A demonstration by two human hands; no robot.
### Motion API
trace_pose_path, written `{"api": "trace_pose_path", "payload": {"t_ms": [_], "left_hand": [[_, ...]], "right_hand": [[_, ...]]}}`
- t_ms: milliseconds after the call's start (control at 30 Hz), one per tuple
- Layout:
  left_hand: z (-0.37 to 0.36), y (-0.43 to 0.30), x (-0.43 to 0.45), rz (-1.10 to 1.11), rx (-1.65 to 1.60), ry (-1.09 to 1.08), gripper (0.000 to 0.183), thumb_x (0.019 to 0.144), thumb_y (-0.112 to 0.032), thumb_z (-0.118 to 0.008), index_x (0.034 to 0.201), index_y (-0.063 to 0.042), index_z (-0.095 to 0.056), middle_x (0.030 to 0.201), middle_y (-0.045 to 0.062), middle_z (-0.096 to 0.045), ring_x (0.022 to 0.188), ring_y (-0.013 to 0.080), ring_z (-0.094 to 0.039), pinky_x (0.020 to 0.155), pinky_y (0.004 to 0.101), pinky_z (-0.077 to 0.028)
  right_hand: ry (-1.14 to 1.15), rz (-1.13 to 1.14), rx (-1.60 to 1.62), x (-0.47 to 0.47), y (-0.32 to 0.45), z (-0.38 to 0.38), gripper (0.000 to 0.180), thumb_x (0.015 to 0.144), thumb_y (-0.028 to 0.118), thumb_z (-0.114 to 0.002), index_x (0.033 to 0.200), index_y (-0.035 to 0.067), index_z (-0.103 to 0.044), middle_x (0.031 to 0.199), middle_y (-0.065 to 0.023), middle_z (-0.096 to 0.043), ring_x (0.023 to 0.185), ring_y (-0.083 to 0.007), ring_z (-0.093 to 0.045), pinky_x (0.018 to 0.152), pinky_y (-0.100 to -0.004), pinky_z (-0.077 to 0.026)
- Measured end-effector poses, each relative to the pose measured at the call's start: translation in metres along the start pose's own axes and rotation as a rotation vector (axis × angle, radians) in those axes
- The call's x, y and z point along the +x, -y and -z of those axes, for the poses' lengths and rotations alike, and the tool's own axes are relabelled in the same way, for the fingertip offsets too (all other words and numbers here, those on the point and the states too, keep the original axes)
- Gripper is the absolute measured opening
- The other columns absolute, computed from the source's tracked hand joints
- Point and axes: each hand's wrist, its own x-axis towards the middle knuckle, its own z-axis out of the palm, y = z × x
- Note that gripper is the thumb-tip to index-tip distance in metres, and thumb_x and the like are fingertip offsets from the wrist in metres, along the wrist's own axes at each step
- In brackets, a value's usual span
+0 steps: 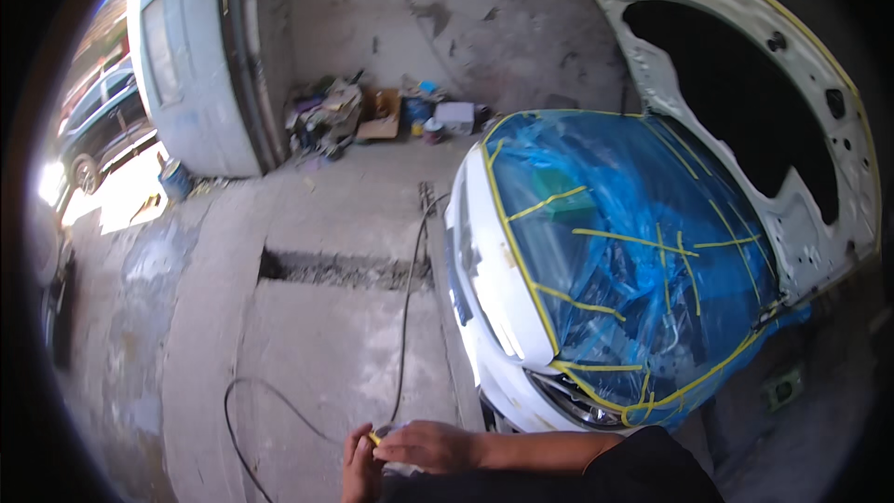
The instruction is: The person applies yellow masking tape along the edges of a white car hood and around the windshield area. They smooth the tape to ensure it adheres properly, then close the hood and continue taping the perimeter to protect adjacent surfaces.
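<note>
Close to my body at the bottom, my left hand (360,467) and my right hand (429,446) meet around a small yellow object (376,438). My fingers hide most of it, and I cannot tell whether it is a roll of tape. To the right stands a white car front (482,279) with its hood (810,223) raised. Blue plastic sheeting (614,181) covers the engine bay, held along the edges and across the middle by strips of yellow masking tape (580,302). One headlight (566,391) shows below the sheeting, just beyond my right forearm.
A dark hose or cable (406,321) snakes over the concrete floor (335,342) past a rough-bottomed trench (342,271). Cardboard, cans and rags (342,108) lie along the back wall. A blue bucket (174,179) stands by the metal door (188,70); a dark vehicle (101,122) is outside.
</note>
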Motion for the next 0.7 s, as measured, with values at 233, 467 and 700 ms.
{"api": "trace_pose_path", "payload": {"t_ms": [233,467,700], "left_hand": [[0.024,-0.023,0.097,0.321,-0.075,0.435,0.044,0.098,-0.04,-0.041,0.129,-0.01,-0.049,0.105,0.008,-0.058,0.102,0.0263,-0.056,0.091,0.0455,-0.045],[0.004,-0.083,0.177,0.53,-0.005,0.923,0.049,0.09,-0.021,-0.061,0.132,-0.002,-0.046,0.126,0.014,-0.056,0.116,0.0273,-0.056,0.1,0.042,-0.044],[-0.045,-0.048,0.233,0.723,0.152,0.984,0.027,0.094,-0.005,-0.057,0.119,0.005,-0.059,0.111,0.016,-0.066,0.108,0.0276,-0.063,0.101,0.0427,-0.046]], "right_hand": [[-0.21,-0.414,0.117,0.018,-0.037,-0.015,0.041,0.091,-0.002,-0.053,0.132,0.001,-0.049,0.122,-0.0166,-0.056,0.115,-0.0315,-0.057,0.096,-0.0373,-0.047],[-0.618,-0.727,-0.126,0.048,-0.039,-0.009,0.037,0.093,0.002,-0.055,0.13,0.001,-0.051,0.115,-0.0175,-0.058,0.105,-0.0314,-0.061,0.088,-0.0351,-0.049],[-0.813,-0.941,-0.169,0.009,-0.05,0.031,0.035,0.094,0.007,-0.058,0.127,-0.001,-0.051,0.113,-0.0153,-0.061,0.096,-0.021,-0.065,0.084,-0.0313,-0.051]]}}
